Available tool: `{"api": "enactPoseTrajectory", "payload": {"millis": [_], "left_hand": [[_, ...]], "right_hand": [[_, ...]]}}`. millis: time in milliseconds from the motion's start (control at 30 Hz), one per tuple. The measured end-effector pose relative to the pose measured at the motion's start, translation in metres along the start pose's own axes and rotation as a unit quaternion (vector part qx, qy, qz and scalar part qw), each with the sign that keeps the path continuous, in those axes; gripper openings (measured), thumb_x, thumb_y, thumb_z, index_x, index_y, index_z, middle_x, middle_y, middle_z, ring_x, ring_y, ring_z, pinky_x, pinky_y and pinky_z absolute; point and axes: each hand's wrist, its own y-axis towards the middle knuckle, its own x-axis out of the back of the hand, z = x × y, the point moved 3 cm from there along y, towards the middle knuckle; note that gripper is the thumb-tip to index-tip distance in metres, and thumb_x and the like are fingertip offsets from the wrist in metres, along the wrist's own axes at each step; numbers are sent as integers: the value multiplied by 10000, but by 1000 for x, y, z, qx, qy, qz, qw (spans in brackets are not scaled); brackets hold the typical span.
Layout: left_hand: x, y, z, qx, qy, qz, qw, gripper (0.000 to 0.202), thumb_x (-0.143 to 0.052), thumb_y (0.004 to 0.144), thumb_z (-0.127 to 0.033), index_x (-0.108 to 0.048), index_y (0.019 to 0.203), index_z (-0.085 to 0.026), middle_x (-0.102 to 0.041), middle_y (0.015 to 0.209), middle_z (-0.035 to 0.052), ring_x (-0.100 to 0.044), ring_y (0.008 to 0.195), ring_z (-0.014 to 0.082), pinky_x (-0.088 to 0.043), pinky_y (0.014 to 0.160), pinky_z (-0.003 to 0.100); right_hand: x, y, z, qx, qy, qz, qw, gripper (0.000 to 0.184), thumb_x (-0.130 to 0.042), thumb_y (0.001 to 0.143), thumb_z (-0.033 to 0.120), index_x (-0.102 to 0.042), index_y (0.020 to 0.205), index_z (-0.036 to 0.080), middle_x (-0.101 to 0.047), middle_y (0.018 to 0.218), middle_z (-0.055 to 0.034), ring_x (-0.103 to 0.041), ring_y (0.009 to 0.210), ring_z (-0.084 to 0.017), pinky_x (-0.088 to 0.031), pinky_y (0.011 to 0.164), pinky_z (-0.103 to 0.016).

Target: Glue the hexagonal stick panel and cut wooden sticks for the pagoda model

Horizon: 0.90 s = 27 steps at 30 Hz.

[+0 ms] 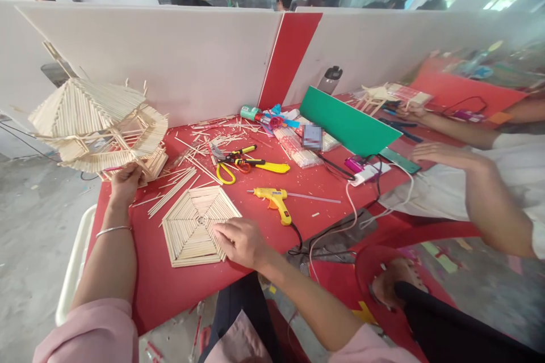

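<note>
A pavilion model (91,110) built of thin wooden sticks, with a pointed roof, stands at the table's left end. My left hand (126,181) is closed on its lower front edge; the fingertips are partly hidden. A flat hexagonal panel (191,204) of the same sticks lies on the red table in front of me. My right hand (243,243) rests at the panel's right edge, fingers loosely stretched and holding nothing. Just beyond that hand lies a yellow hot glue gun (276,201) with a glue stick in its back.
Pliers (232,159) with yellow handles lie among loose sticks (174,190). Stick packs (298,147), a green board (349,122) and a white power strip (370,171) with cables lie to the right. A co-worker's arms (460,153) reach in there. A white partition (170,62) stands behind.
</note>
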Motion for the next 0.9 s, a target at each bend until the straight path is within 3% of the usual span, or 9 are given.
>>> {"api": "enactPoseTrajectory", "payload": {"millis": [67, 133, 267, 400, 500, 633, 800, 900], "left_hand": [[0, 0, 0, 2, 3, 0, 1000, 357, -804, 583, -361, -670, 811, -121, -521, 504, -65, -442, 451, 52, -391, 456, 192], [0, 0, 0, 3, 9, 2, 1000, 367, -804, 580, -358, -683, 832, -121, -526, 496, -63, -446, 447, 53, -383, 444, 180], [3, 2, 3, 19, 20, -11, 1000, 334, -805, 543, -343, -671, 766, -133, -546, 504, -51, -471, 460, 63, -442, 456, 182], [4, 5, 7, 39, 31, -20, 999, 317, -806, 521, -338, -673, 735, -144, -563, 510, -36, -496, 478, 79, -476, 466, 191], [5, 5, 7, 58, 38, -33, 997, 338, -821, 500, -356, -674, 724, -151, -564, 519, -36, -500, 495, 79, -485, 472, 184], [4, 4, 5, 82, 57, -51, 994, 402, -854, 403, -370, -661, 678, -150, -581, 531, -29, -518, 514, 82, -487, 473, 175], [2, 6, 4, 97, 93, -61, 989, 411, -855, 365, -378, -665, 663, -169, -613, 558, -22, -535, 524, 90, -512, 486, 185], [3, 7, 5, 91, 108, -67, 988, 435, -837, 385, -376, -710, 756, -188, -620, 574, -33, -537, 525, 95, -516, 488, 190]], "right_hand": [[21, 15, -18, 8, -3, 34, 999, 178, -547, 966, 229, -723, 946, 241, -718, 735, 24, -622, 649, -92, -461, 635, -217], [42, 36, -52, 16, -60, 65, 996, 193, -550, 964, 257, -742, 943, 263, -710, 733, 29, -618, 658, -104, -444, 609, -230], [75, 86, -162, -95, -199, 122, 968, 206, -566, 936, 252, -759, 1003, 232, -741, 936, -45, -651, 859, -178, -481, 736, -297], [87, 127, -274, -234, -290, 151, 915, 325, -612, 889, 228, -705, 1175, 105, -685, 1152, -179, -608, 1079, -275, -462, 908, -387], [79, 146, -333, -292, -310, 149, 892, 506, -654, 861, 273, -607, 1327, 81, -625, 1262, -234, -560, 1178, -343, -444, 956, -445], [60, 153, -381, -356, -290, 165, 873, 721, -738, 791, 341, -499, 1446, 159, -577, 1370, -229, -556, 1218, -385, -464, 951, -471], [65, 164, -413, -401, -254, 128, 871, 375, -532, 936, 397, -673, 1224, 203, -716, 1152, -150, -651, 1075, -324, -487, 868, -405], [85, 181, -422, -405, -258, 88, 873, 454, -383, 996, 438, -682, 1161, 139, -719, 1126, -175, -662, 1025, -291, -488, 822, -362]]}}
